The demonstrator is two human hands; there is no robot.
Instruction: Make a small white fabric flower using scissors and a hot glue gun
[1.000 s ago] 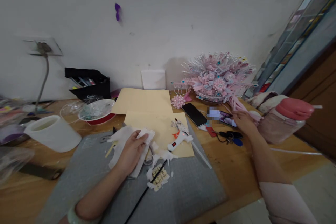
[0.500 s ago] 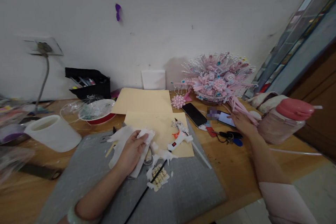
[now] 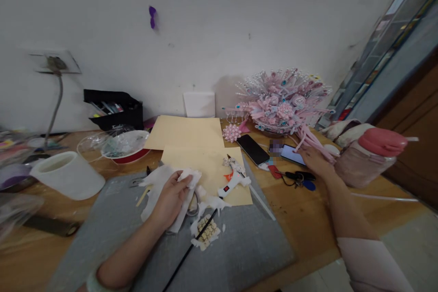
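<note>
My left hand (image 3: 174, 196) is closed on a crumpled white tissue (image 3: 190, 176), above more white sheets lying on the grey mat (image 3: 253, 242). Just right of it are a grey ring-shaped item (image 3: 193, 205), partly hidden, and a cream-and-gold patterned piece (image 3: 208, 232) among white scraps, with a black cord across it. My right hand (image 3: 314, 160) reaches out to a phone with a lit screen (image 3: 293, 154), fingers extended at its right edge. A white glue gun (image 3: 234, 182) rests on a tan paper sheet (image 3: 195, 157) between my hands.
A pink beaded headdress (image 3: 285, 105) stands by the wall. Near my right arm are a pink-lidded bottle (image 3: 371, 157) and keys (image 3: 300, 179). A dark phone (image 3: 253, 149) lies mid-table. Leftward are a white cylinder (image 3: 70, 175), a red-and-white bowl (image 3: 126, 146) and a black pouch (image 3: 116, 109).
The view has shifted very slightly. My right fingers have moved a little on the lit phone; my left hand stays on the tissue.
</note>
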